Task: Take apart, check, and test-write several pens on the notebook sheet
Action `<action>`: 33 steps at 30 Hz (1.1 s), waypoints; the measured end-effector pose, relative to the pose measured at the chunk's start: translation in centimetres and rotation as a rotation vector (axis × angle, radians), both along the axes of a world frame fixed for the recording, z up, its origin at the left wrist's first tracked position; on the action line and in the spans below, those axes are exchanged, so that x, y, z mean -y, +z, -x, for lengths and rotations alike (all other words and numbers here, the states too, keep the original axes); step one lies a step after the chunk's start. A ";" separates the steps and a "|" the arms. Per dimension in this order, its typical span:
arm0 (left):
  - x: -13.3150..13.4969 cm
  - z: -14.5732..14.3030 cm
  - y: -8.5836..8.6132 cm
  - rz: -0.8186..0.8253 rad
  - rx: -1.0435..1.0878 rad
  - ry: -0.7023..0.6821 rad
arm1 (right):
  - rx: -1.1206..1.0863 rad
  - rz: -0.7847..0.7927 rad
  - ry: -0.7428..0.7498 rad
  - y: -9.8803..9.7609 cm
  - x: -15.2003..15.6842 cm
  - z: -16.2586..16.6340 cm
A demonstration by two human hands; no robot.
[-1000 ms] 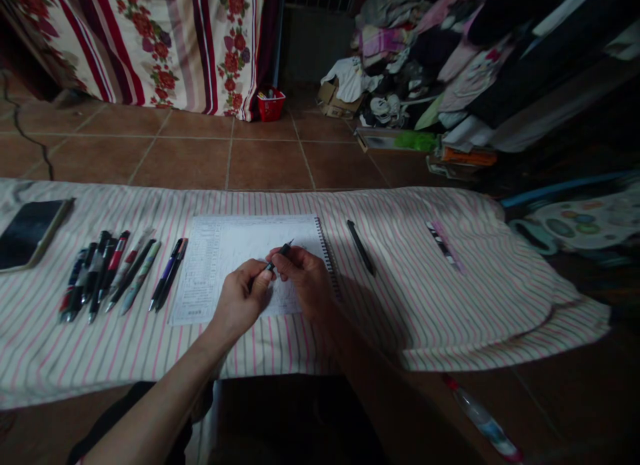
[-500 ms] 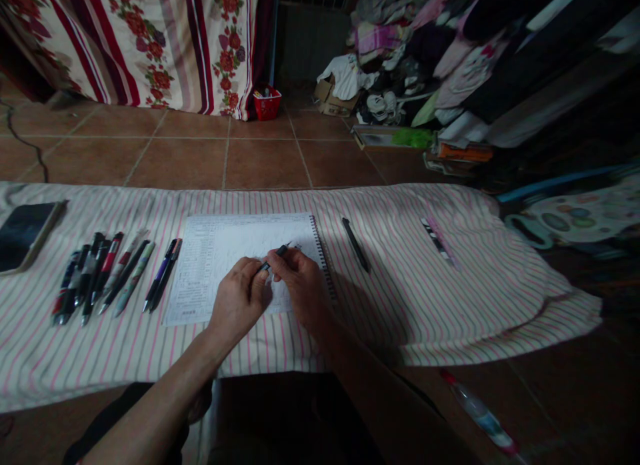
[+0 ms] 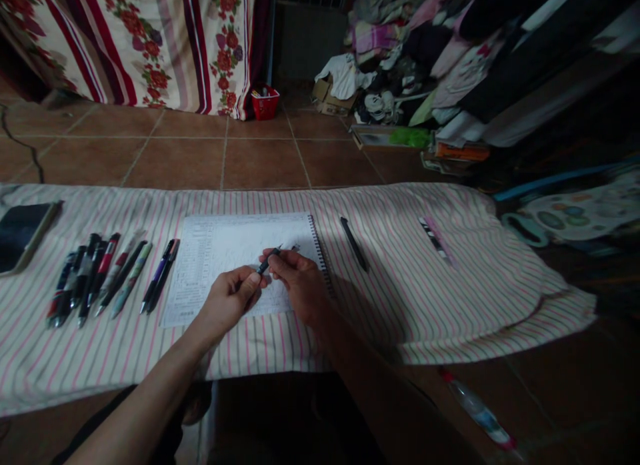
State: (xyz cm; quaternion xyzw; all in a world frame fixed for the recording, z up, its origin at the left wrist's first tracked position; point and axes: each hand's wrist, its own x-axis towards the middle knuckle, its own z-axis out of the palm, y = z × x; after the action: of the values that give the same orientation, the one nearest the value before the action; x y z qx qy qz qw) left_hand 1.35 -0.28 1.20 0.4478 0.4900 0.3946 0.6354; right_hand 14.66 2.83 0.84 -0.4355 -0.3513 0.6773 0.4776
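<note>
Above the spiral notebook (image 3: 240,235), both hands meet on a short dark pen piece (image 3: 269,259) with a thin tip pointing up and right. My left hand (image 3: 234,293) pinches its lower end between thumb and fingers. The upper part is gripped by my right hand (image 3: 299,278), whose fingers partly cover it. Small dark bits (image 3: 296,247) show just beyond the right fingers; I cannot tell what they are. A slim black pen barrel (image 3: 354,243) lies on the striped cloth right of the notebook.
Several pens (image 3: 97,278) lie in a row on the left, with two more pens (image 3: 159,276) beside the notebook. A phone (image 3: 23,235) rests at the far left. A pink and black packet (image 3: 436,239) lies on the right. A bottle (image 3: 477,408) is on the floor.
My left hand has shifted slightly left and down, and more of the dark pen piece shows between the hands. The view has moved a little.
</note>
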 end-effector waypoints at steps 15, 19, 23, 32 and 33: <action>0.3 -0.5 0.0 -0.627 -0.773 0.111 | 0.271 -0.094 -0.150 1.1 0.7 0.7; 0.4 -0.6 0.0 -0.589 -0.727 0.110 | 0.270 -0.113 -0.169 1.0 0.8 0.8; 0.4 -0.6 -0.2 -0.293 -0.400 0.110 | 0.184 -0.133 -0.103 1.1 0.8 0.7; -0.1 -0.2 -0.2 0.000 0.031 0.002 | -0.027 -0.036 -0.006 0.3 0.3 0.0; 0.0 -0.1 -0.2 0.002 0.027 -0.002 | -0.024 -0.032 -0.005 0.3 0.2 -0.1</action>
State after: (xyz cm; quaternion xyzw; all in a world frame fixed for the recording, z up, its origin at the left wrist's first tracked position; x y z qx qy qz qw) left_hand 1.49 -0.28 1.04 0.4423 0.4812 0.3994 0.6429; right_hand 14.75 2.63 1.09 -0.4207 -0.3553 0.6757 0.4902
